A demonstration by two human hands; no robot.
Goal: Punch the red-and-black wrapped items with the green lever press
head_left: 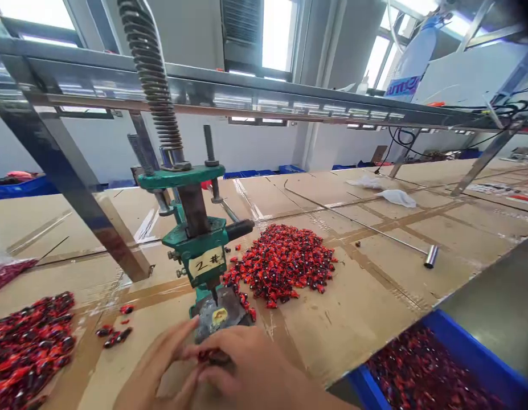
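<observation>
My right hand (pixel 255 364) is closed, pinching a small red and black plastic piece (pixel 215 357) between thumb and fingers. From the other side, my left hand (pixel 156 367) meets the left end of the same piece with its fingertips, its index finger stretched towards the metal base plate (pixel 233 304). The hands partly hide the piece. Just beyond them stands a green hand press (pixel 195 245) with a "2#" label, its narrow punch above a small yellowish seat (pixel 220 316) on the plate. Right behind the press lies a large heap of similar red and black pieces (pixel 285 262).
Another heap of pieces (pixel 28 341) lies at the left, with a few loose ones (pixel 114 336) near it. A blue bin (pixel 473 347) of pieces sits below the table edge at the right. A metal rod (pixel 375 230) lies across the cardboard-covered table (pixel 340 336). A steel shelf frame (pixel 246 94) spans above.
</observation>
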